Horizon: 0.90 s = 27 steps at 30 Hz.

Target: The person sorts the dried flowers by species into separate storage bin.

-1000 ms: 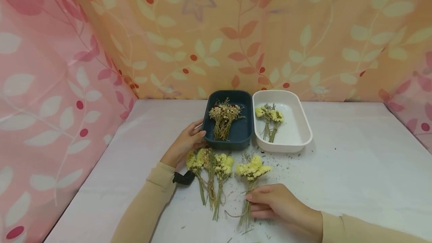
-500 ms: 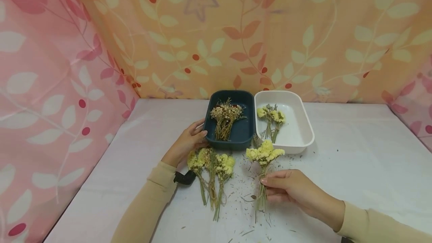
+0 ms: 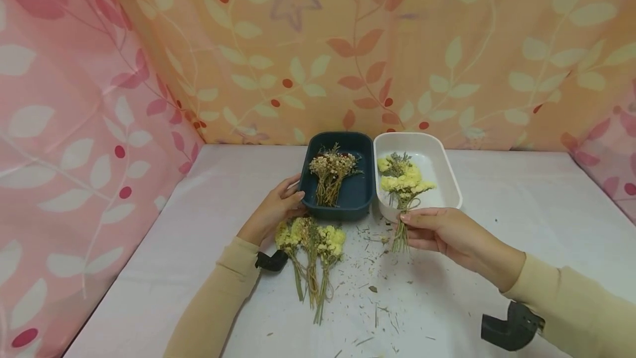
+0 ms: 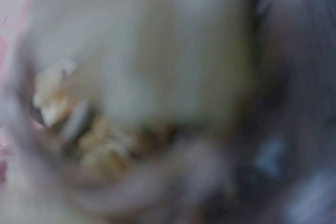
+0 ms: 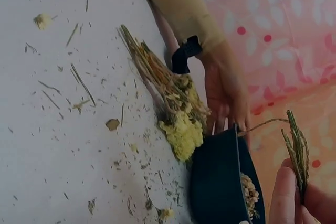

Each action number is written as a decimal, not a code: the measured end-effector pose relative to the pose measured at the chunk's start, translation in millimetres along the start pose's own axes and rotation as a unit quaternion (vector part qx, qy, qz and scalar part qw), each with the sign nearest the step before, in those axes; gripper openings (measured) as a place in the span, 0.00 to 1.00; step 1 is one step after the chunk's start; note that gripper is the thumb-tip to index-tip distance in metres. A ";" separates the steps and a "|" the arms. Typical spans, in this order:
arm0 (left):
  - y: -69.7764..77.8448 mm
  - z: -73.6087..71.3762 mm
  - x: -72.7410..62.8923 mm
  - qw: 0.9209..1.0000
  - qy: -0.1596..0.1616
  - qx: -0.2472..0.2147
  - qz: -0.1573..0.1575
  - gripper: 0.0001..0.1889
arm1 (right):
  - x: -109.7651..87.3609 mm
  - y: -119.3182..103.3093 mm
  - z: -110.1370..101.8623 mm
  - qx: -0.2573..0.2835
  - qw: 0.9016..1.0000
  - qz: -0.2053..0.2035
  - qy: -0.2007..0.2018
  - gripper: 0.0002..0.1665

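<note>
My right hand [image 3: 442,233] pinches the tied stems of a dried bouquet of yellow flowers [image 3: 404,184], its heads over the white tray [image 3: 447,181]. Stems and twine [image 5: 299,148] show between thumb and fingers in the right wrist view. Two smaller yellow bunches lie in that tray, partly covered by the held one. My left hand [image 3: 270,209] holds the left side of the dark blue tray [image 3: 361,192], thumb at the rim and fingers along the outer wall. That tray contains dried bunches with small cream flowers [image 3: 330,170]. The left wrist view is too blurred for detail.
Several dried bouquets [image 3: 313,258] lie side by side in front of the blue tray, right of the left forearm. Stem and leaf bits [image 3: 372,289] are scattered over the white tabletop. A patterned curtain [image 3: 298,70] stands behind the trays. Both wrists wear black camera mounts.
My right hand has carried the yellow bouquet from the tabletop forward and right, to over the white tray. My left hand has stayed at the blue tray.
</note>
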<state>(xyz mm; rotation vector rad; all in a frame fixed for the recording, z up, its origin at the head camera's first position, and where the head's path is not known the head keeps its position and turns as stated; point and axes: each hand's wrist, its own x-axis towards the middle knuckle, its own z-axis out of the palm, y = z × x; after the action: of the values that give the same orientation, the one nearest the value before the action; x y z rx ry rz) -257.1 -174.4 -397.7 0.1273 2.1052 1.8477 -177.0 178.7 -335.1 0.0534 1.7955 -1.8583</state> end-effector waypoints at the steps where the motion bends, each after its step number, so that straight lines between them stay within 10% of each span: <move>1: 0.2 -0.5 -0.1 1.000 0.000 -0.002 0.002 0.33 | 1.4 -2.6 -2.1 0.001 1.000 -0.001 0.004 0.08; 27: -3.0 -0.7 1.4 1.000 -0.003 -0.004 0.000 0.33 | 43.6 -43.2 -51.9 -0.032 0.998 -0.012 0.044 0.12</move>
<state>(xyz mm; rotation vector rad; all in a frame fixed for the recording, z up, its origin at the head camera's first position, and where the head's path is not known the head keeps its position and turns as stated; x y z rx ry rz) -258.2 -175.1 -400.8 0.1296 2.0930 1.8542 -249.2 210.0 -318.5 0.0908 1.9211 -1.8398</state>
